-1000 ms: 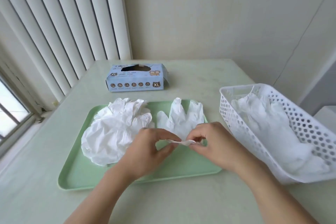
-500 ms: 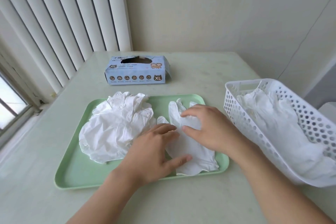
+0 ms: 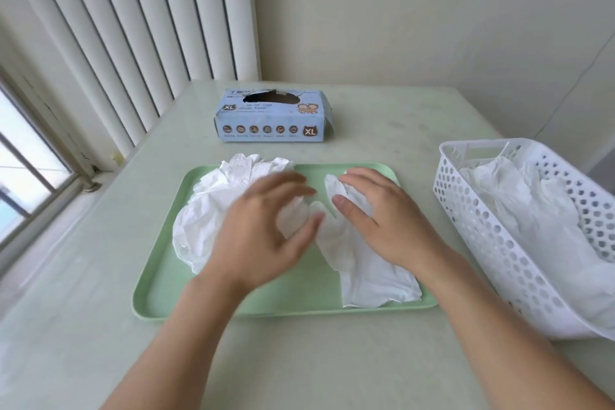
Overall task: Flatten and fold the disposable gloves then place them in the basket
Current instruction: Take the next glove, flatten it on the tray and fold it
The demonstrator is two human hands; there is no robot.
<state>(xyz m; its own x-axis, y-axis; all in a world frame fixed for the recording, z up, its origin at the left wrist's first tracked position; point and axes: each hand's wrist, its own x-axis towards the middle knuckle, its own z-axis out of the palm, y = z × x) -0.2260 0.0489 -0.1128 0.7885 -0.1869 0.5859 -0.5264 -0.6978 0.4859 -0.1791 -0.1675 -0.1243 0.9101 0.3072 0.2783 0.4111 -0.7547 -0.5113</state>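
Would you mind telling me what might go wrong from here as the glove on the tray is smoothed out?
The left hand moves beside the crumpled glove pile and might drag it onto the flat glove. That glove's cuff lies near the tray's front edge, so a stroke by the right hand may push it off.

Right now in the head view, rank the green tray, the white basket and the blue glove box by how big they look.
1. green tray
2. white basket, partly cut off and nearer, so unsure
3. blue glove box, farthest away
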